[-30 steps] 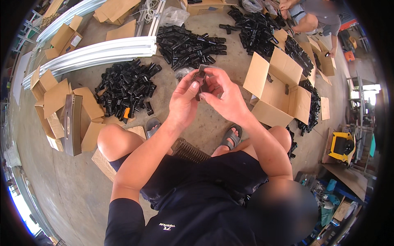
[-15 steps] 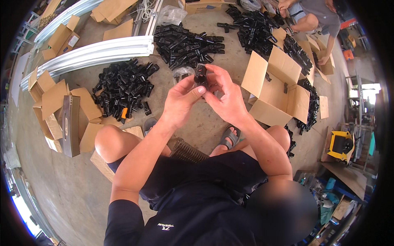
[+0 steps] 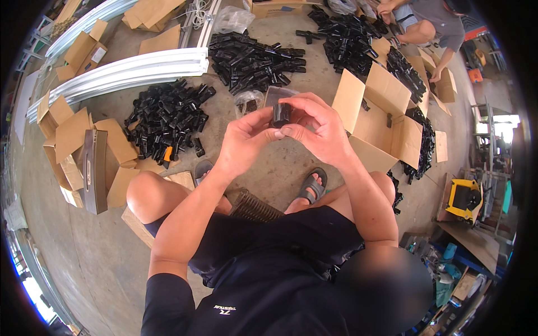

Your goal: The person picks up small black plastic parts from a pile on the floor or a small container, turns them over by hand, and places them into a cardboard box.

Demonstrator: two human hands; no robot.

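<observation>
Between my two hands, out in front of my body, is a short black pipe fitting (image 3: 281, 114), its ribbed side facing up. My left hand (image 3: 242, 141) pinches it from the left, and my right hand (image 3: 324, 132) curls round it from the right. Both thumbs meet at its near end, and my fingers hide its underside. Just beyond my hands lie small clear plastic bags (image 3: 250, 102) on the floor. A heap of black fittings (image 3: 167, 117) with an orange piece (image 3: 167, 154) is to the left; another heap (image 3: 253, 63) lies ahead.
An open cardboard box (image 3: 385, 91) stands to the right with a few small black pieces inside. Further right and far are more black heaps (image 3: 350, 47) and a crouching person (image 3: 417, 29). White metal rails (image 3: 126, 73) and boxes (image 3: 119, 140) lie left. A large coil spring (image 3: 255, 206) rests between my legs.
The fitting has been tilted and turned in my hands, so more of its side shows, and it sits slightly lower. My right hand has shifted a little right.
</observation>
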